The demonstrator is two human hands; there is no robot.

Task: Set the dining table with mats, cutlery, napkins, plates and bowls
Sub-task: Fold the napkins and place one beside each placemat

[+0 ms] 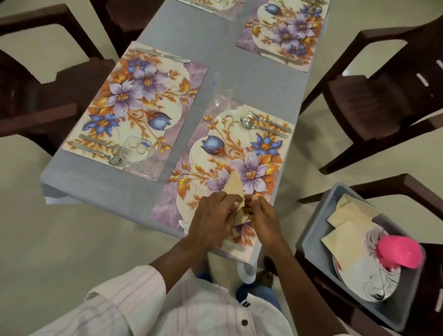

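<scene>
The napkin [233,188] is held between both hands, low over the near end of the nearest mat [170,203], at the table [224,37] corner closest to the person. It is folded to a triangle. Its long axis runs away from the person, the pointed tip reaching toward the middle of the mat, the wider crumpled end gathered between the hands.

The left hand [213,218] curls over the napkin's left edge, fingers bent and pinching the paper. The right hand [262,218] meets it from the other side, fingertips pinching the right edge. The two hands are close together, nearly touching, and neither is free.

The step in hand looks like folding or shaping the napkin before it is set down. The fork [268,121] and spoon [260,127] lie side by side at the far end of this mat, straight ahead of the tip and slightly right, well apart from the hands. If the napkin goes by them, it has to travel forward along its own axis, and either hand could carry it.

The bin [312,242] on the chair to the right holds spare napkins [346,237], plates [372,278] and a pink bowl [397,255]. It is nearer the right hand.
</scene>
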